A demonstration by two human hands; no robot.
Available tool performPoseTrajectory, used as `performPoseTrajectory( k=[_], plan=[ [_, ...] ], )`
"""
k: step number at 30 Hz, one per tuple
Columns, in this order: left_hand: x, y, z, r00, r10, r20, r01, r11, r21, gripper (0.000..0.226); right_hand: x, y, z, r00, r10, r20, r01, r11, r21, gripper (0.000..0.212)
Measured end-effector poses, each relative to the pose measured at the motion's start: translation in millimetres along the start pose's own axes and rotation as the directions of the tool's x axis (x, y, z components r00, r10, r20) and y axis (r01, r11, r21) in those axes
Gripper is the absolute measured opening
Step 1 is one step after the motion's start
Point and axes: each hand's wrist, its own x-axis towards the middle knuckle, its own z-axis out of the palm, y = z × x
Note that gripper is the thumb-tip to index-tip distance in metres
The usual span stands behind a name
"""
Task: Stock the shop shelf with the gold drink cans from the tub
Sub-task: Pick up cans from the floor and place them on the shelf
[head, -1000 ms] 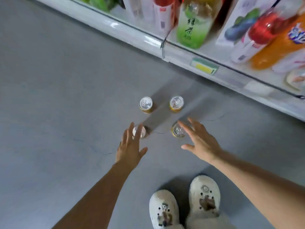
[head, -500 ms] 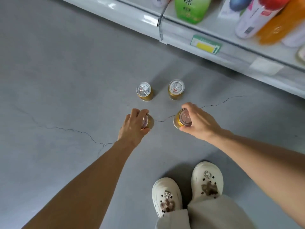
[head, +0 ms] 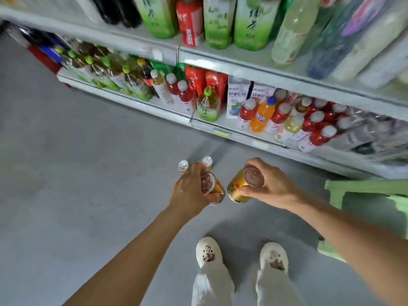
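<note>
Each hand grips one gold metal drink can: left hand (head: 190, 191) curls round its can (head: 213, 186), right hand (head: 270, 184) round another (head: 239, 186). The white shelf (head: 220, 132) holds plastic bottles.

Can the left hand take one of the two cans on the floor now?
Probably not: the left hand already grips a gold can. The floor cans stand just beyond it, nothing between.

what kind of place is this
Most likely a small shop's drinks aisle. Tiered white shelves are packed with bottled drinks, with a price tag on the lower shelf edge. The left hand and right hand each hold a gold can.
</note>
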Motion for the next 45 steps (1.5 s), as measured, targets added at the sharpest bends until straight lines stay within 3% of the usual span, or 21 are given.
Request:
performPoseTrajectory(
  k=[7, 13, 18, 26, 33, 36, 39, 45],
  plan=[
    [-80.1, 141.9, -42.3, 0.992, 0.122, -0.042, -0.123, 0.992, -0.026, 0.064, -117.2, -35.6, -130.3, 0.999, -0.015, -0.03, 0.019, 0.99, 0.14, 0.055],
    [-145.3, 274.5, -37.2, 0.975, 0.215, -0.059, -0.219, 0.972, -0.084, 0.063, -226.4, -24.7, -248.3, 0.997, -0.067, -0.046, 0.076, 0.968, 0.238, 0.058],
    [-200.8, 394.6, -24.2, 0.925, 0.368, -0.095, -0.372, 0.928, -0.029, 0.066, -324.4, -7.4, -346.6, 0.981, -0.157, -0.118, 0.177, 0.967, 0.184, 0.044],
    [-259.2, 532.2, -14.6, 0.857, 0.477, -0.194, -0.485, 0.874, 0.002, 0.05, -430.5, 12.7, -467.6, 0.938, -0.193, -0.289, 0.219, 0.974, 0.061, 0.061],
    [-270.1, 615.9, -50.3, 0.792, 0.581, -0.188, -0.571, 0.814, 0.109, 0.056, -467.1, 2.5, -544.1, 0.886, -0.266, -0.379, 0.289, 0.957, 0.003, 0.048],
    [-267.2, 647.7, -70.1, 0.746, 0.616, -0.252, -0.618, 0.782, 0.079, 0.048, -471.0, -7.5, -575.2, 0.853, -0.291, -0.433, 0.316, 0.949, -0.016, 0.049],
    [-258.3, 681.1, -89.6, 0.696, 0.634, -0.336, -0.654, 0.754, 0.067, 0.06, -470.3, -19.0, -611.4, 0.814, -0.297, -0.499, 0.34, 0.94, -0.005, 0.05],
    [-231.7, 733.4, -123.2, 0.666, 0.673, -0.322, -0.658, 0.733, 0.17, 0.043, -456.7, -41.6, -686.5, 0.691, -0.32, -0.648, 0.358, 0.931, -0.079, 0.044]
  ],
)
